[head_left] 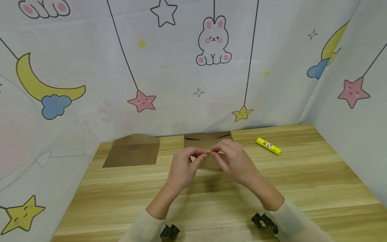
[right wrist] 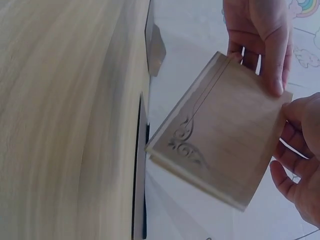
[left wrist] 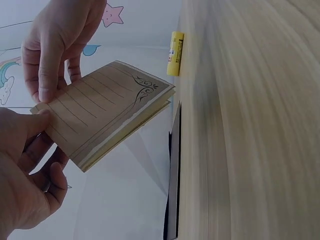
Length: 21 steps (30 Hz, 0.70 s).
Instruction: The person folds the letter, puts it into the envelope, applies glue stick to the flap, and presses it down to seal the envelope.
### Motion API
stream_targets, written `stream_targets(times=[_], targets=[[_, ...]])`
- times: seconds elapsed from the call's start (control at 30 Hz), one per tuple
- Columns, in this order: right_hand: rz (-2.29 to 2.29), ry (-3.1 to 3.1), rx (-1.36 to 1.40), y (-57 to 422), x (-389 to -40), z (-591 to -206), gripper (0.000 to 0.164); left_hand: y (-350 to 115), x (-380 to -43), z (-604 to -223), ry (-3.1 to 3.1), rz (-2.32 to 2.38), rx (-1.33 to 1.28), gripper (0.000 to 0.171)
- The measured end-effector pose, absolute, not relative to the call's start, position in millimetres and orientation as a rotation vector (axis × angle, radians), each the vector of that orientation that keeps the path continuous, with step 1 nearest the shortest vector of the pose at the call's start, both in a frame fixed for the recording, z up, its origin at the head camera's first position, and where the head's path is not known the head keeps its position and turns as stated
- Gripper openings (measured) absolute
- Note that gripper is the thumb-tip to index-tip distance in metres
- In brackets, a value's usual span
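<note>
A folded sheet of brown letter paper (left wrist: 102, 107), with ruled lines and a dark scroll ornament in one corner, is held above the table. My left hand (head_left: 182, 166) pinches its upper edge between thumb and fingers. Close beside it, my right hand (head_left: 237, 163) pinches the same edge. In the right wrist view the letter paper (right wrist: 230, 130) shows its layers slightly apart at the lower edge. Behind the hands lies a brown envelope (head_left: 193, 143), partly hidden by them and the paper, its flap end toward the wall.
A second brown envelope (head_left: 133, 155) lies at the back left with its flap unfolded. To the right of the hands is a yellow glue stick (head_left: 268, 146). A printed cloth (head_left: 175, 67) hangs behind the wooden table (head_left: 127, 198).
</note>
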State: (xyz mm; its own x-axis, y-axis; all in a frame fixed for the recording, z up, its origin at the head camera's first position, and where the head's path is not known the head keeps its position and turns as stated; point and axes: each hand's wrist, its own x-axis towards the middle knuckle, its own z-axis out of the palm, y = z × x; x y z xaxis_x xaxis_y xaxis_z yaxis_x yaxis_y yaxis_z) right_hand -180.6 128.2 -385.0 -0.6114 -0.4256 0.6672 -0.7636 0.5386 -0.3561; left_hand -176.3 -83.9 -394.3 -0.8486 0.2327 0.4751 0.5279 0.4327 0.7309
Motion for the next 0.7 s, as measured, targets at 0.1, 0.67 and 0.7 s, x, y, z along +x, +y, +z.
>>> stream_targets(times=[0.1, 0.67, 0.7], targets=[[0.876, -2.282, 0.957, 132.4, -184.9, -387.0, 0.008, -88.5, -177.8, -392.3, -2.377, -1.416, -0.623, 0.006], [1.039, -2.383, 0.871, 155.1, -202.3, -398.4, 0.006, -112.7, -189.4, -377.2, -2.353, -1.518, -0.493, 0.009], [1.052, -2.383, 0.862, 155.6, -202.0, -398.4, 0.006, -112.8, -189.9, -377.5, -2.352, -1.515, -0.497, 0.009]])
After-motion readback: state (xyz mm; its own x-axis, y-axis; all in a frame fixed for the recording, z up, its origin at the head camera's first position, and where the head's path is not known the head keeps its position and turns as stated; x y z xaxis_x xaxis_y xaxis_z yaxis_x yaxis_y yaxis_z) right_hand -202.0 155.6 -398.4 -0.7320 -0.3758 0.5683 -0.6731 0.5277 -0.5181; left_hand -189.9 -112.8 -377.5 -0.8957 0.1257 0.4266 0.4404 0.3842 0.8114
